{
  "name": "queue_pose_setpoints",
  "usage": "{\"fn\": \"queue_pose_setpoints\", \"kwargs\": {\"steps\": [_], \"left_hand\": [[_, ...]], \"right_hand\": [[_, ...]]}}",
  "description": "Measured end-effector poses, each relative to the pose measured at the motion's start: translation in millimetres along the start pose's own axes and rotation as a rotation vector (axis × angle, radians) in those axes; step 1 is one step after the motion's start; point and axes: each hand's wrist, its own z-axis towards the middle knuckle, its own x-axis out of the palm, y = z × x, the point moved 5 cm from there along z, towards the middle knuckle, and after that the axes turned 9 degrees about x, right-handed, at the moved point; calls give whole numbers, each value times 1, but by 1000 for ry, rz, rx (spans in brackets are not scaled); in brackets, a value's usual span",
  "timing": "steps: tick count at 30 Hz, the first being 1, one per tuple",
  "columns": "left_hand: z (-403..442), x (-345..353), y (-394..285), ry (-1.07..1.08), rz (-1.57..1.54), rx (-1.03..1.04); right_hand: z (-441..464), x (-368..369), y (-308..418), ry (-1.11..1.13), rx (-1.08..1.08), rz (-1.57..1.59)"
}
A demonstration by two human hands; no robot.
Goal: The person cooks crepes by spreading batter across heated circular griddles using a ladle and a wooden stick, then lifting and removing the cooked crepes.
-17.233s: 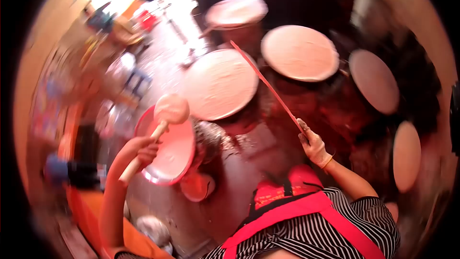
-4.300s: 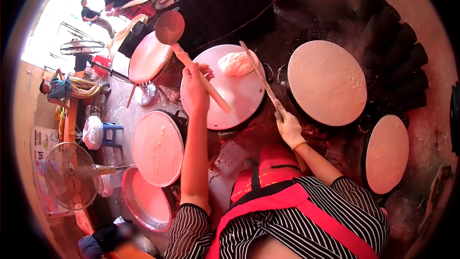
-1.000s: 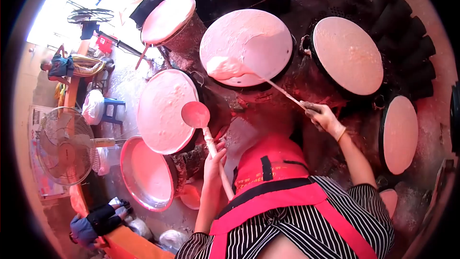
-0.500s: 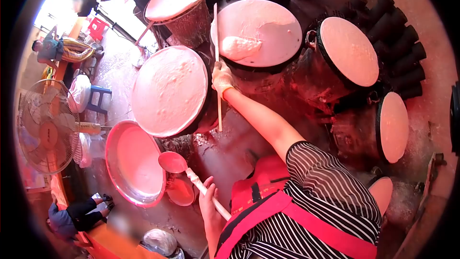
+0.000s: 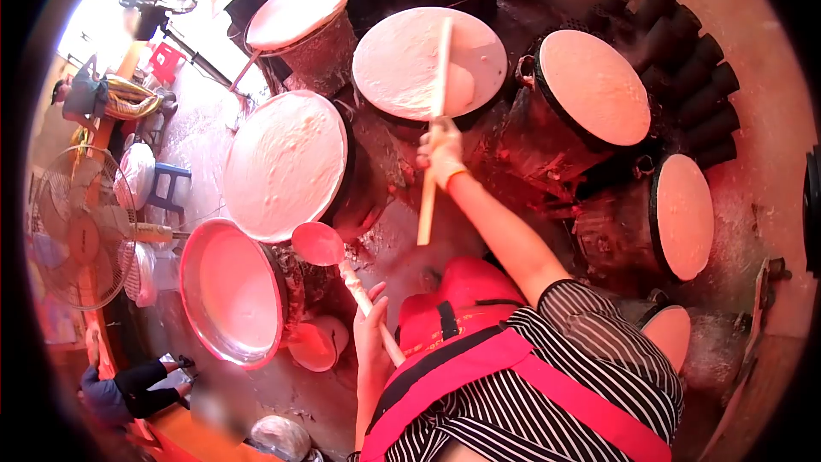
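Pale wood: one flat stick [image 5: 443, 60], crossing the near edge of a batter-spread griddle [image 5: 489, 53]; the right hand [image 5: 445, 156] is gripping it mid-length (light and stiff, seemingly). One ladle [image 5: 318, 244], hovering by the basin [image 5: 276, 325]; the left hand's [image 5: 369, 338] fingers are loosely holding its handle, likely slippery near the coated bowl, surer lower down.
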Motion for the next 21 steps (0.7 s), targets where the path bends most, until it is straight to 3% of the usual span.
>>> {"fn": "queue_pose_setpoints", "kwargs": {"steps": [2, 5, 10, 14, 16, 17, 18, 21], "left_hand": [[2, 19, -7, 13, 6, 3], [7, 48, -15, 15, 10, 15], [26, 78, -5, 53, 42, 41], [22, 123, -8, 49, 51, -9], [27, 149, -8, 64, 48, -9], [26, 165, -10, 66, 38, -17], [28, 175, -8, 73, 33, -7], [35, 201, -4, 78, 32, 12]], "right_hand": [[-1, 12, -28, 87, 112, -297], [-14, -34, -18, 298, 63, -565], [-5, -131, 77, 178, 220, -461], [15, -115, 119, 140, 179, -323], [10, -102, 114, 167, 276, -416], [3, -109, 116, 377, 315, -464], [4, -124, 120, 447, 316, -615], [19, -175, 165, 363, 346, -671]]}}
